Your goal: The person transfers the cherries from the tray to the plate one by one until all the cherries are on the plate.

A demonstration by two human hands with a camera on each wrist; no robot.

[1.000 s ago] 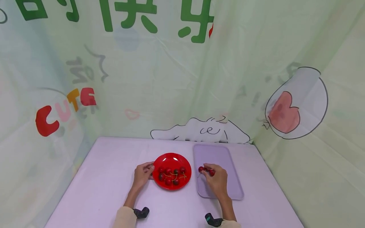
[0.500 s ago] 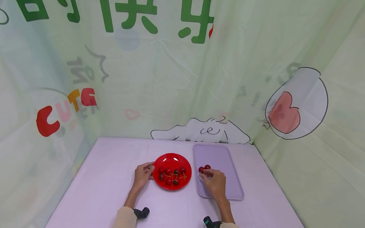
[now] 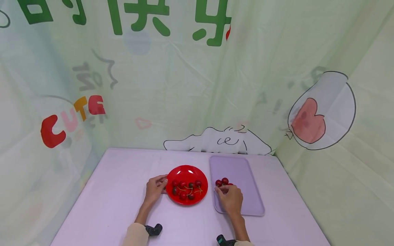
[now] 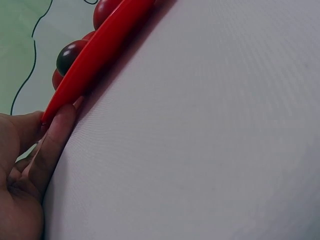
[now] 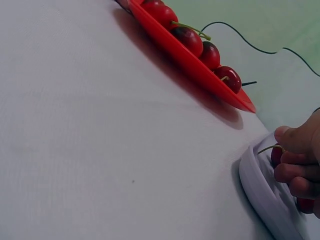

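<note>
Cherries (image 3: 225, 180) lie in the tray (image 3: 234, 167), just beyond the curled fingers of the right hand (image 3: 232, 201), the nearer one; whether these grip one cannot be told. Further left, the left hand (image 3: 155, 188) pinches the rim of the plate (image 3: 178, 174).

Pale green fabric (image 3: 178, 92) hangs in soft folds around me, filling the upper frame and both sides. I see large green characters (image 3: 146, 9) along the top edge, coloured letters (image 3: 81, 106) at centre left with faint grey marks (image 3: 85, 81) above them, and an outlined balloon (image 3: 337, 106) bearing a reddish heart (image 3: 307, 123) at right. Below centre, a white drawn shape (image 3: 207, 142) meets the back edge of my pale lilac table (image 3: 123, 184). The light looks soft and even.
</note>
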